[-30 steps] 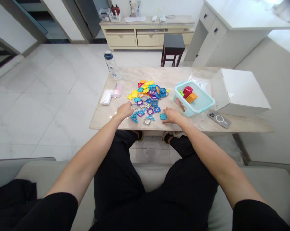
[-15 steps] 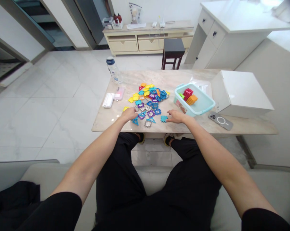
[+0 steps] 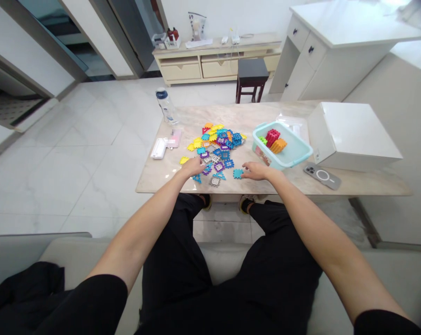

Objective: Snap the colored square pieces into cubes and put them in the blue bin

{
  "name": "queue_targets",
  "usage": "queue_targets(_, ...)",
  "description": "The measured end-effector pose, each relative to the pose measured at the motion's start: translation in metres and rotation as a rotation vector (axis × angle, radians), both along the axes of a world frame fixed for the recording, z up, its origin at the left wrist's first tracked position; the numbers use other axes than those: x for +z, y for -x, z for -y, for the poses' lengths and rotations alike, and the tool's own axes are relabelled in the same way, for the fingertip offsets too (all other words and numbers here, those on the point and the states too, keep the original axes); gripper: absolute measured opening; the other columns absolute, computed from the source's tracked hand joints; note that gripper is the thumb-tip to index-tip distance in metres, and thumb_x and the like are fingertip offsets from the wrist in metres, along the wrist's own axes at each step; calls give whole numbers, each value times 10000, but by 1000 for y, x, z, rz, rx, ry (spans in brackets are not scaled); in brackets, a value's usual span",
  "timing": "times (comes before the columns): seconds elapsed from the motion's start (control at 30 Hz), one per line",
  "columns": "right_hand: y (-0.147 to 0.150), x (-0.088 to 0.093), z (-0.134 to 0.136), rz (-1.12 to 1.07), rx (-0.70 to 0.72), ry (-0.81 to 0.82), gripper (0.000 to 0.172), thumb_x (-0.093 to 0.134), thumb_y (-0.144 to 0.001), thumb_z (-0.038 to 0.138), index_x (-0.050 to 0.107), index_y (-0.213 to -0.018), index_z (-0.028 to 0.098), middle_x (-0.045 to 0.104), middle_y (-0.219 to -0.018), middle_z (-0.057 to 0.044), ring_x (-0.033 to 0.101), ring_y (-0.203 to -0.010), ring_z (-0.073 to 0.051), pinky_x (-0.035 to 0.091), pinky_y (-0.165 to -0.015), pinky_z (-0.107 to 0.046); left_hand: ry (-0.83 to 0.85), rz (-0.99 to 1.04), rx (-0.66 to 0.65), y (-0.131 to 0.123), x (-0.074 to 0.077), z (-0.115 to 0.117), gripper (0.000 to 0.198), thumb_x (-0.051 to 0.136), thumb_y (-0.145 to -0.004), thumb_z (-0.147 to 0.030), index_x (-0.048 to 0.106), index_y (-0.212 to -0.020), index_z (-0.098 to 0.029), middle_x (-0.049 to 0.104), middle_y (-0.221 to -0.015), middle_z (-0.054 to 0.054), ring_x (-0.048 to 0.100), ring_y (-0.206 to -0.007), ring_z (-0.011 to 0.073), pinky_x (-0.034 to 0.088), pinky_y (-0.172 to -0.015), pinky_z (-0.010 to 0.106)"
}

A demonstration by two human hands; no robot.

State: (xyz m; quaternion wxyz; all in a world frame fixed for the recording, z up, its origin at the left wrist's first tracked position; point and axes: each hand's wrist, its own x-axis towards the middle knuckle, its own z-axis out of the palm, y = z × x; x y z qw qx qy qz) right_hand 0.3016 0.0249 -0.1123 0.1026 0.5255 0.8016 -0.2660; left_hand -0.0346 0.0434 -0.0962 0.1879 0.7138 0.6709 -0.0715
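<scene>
Flat notched plastic building pieces in yellow, blue, purple, orange and grey form a loose pile on the table. At its near left edge is my left hand, fingers curled together over the purple and grey window pieces. What those fingers hold, if anything, is too small to make out. A teal square piece lies flat to the right of the pile. My right hand rests beside it, fingers apart, a fingertip at its right edge. Closest to me lies a grey window piece.
A light teal bin holds red, orange and green stacked pieces. Right of it are a white box and a grey phone. A water bottle, a white case and a pink packet stand or lie at the left.
My left hand has moved a little to the right, further over the pieces. My right hand and the teal square stay together in place. The view has shifted slightly.
</scene>
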Motion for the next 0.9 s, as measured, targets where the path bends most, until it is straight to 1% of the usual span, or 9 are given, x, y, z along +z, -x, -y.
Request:
queue_targets(0.13,-6,-3,1,-25,-13,-14,654,740,-1096,449,621,-1645,114,708,-1596,-226,724,-1447,-333,542,-1227,-366,23,-23,1,8,-1,-2,373,700,-970,-425,808,-1256,-212,856,-1307,140,793,-1261,334,607,-1030,344)
queue_targets(0.3,-11,-5,5,-32,-10,-6,636,725,-1104,463,639,-1620,101,721,-1573,-235,732,-1433,-342,554,-1217,-383,35,-49,24,20,-3,-2,403,688,-953,-429,811,-1265,-207,850,-1328,162,795,-1264,360,613,-1026,377)
queue_targets(0.4,-12,-5,6,-25,-13,8,620,714,-1105,454,644,-1610,100,721,-1574,-230,732,-1431,-333,553,-1214,-371,33,-53,36,26,-2,0,406,674,-952,-427,811,-1272,-218,849,-1338,159,800,-1259,360,616,-1004,366)
queue_targets(0.5,-11,-5,4,-31,-16,20,606,703,-1107,431,643,-1610,98,715,-1585,-228,731,-1436,-327,551,-1219,-372,29,-51,38,29,-2,2,394,661,-963,-419,818,-1259,-213,843,-1358,168,801,-1263,360,614,-993,354)
queue_targets(0.63,-8,-4,1,-25,-3,2,571,686,-1113,438,676,-1577,106,709,-1592,-227,720,-1449,-344,547,-1232,-402,24,-44,31,29,-3,3,378,660,-969,-413,826,-1243,-212,848,-1336,170,799,-1258,366,616,-1002,368)
queue_targets(0.73,-5,-3,-1,18,9,2,574,664,-1120,456,680,-1573,104,712,-1589,-225,717,-1451,-347,541,-1235,-401,-1,-38,29,27,-4,5,365,652,-974,-402,823,-1247,-231,843,-1331,160,780,-1286,362,610,-1040,381)
queue_targets(0.9,-3,2,-3,52,22,-16,562,649,-1119,452,685,-1576,128,712,-1601,-199,706,-1471,-334,536,-1247,-397,-96,-39,29,25,3,8,430,677,-958,-365,795,-1346,-223,767,-1456,204,681,-1429,404,557,-1180,469)
